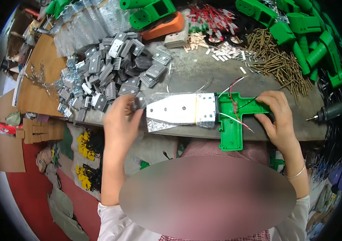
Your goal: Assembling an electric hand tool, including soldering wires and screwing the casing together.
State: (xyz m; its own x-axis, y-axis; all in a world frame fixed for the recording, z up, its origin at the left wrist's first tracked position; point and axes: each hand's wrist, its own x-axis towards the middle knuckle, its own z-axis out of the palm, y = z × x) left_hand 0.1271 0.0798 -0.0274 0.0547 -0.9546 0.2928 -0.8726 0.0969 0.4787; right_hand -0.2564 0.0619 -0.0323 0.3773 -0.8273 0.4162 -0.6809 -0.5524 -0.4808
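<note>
A green plastic housing half (231, 134), shaped like a T, lies near the table's front edge with red, black and white wires (235, 105) across its open inside. My right hand (277, 114) grips the housing's narrow right end between thumb and fingers. Joined to its left side is a flat white tapered plate (175, 108) with dark holes and a yellow band, on clear plastic film. Beside the plate's narrow tip, my left hand (119, 120) is closed on a small dark grey block (139, 103). The block is partly hidden by the fingers and a little blurred.
Grey ribbed metal blocks (106, 66) are heaped at left, by bubble wrap (92, 28). Brass-coloured screws (277, 60), red-wired parts (211, 20) and green housings (307, 36) lie at the back and right. A dark power screwdriver (331, 112) rests at the right edge.
</note>
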